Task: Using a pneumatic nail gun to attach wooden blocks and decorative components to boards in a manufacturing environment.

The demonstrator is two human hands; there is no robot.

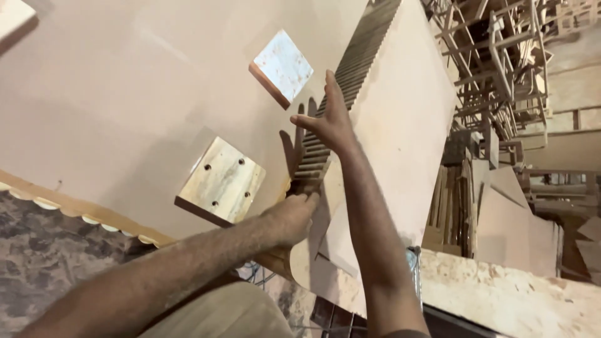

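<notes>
Nearest the camera, two bare forearms reach up from the lower edge of the view over a wide sheet of pale board that serves as the counter (125, 94). The left hand (293, 218) is curled shut around the near end of a long ribbed wooden strip (350, 69), its fingers wrapped over the strip's end where it meets the rounded corner of a second pale board (407, 125) lying to the right. The right hand (328, 122) is a little farther along the same strip, fingers straight and together, laid flat on the ribs with the thumb spread to the left; it presses on the strip rather than closing around it. The two hands are apart, one behind the other on the strip, which runs away from the near centre toward the far top of the scene along the left edge of the right-hand board. Just left of the left hand a square wooden block with four small holes (220, 181) rests on the counter, its pale streaked face up. Farther off and left of the right hand lies a second square block (283, 66), with a whitish worn face and a reddish-brown edge. Along the near left, a scalloped pale trim (81, 213) borders the counter above a dark mottled floor (44, 263). Far to the right, beyond the boards, stand stacked wooden chair frames (494, 56) and leaning offcuts of board (519, 219).
</notes>
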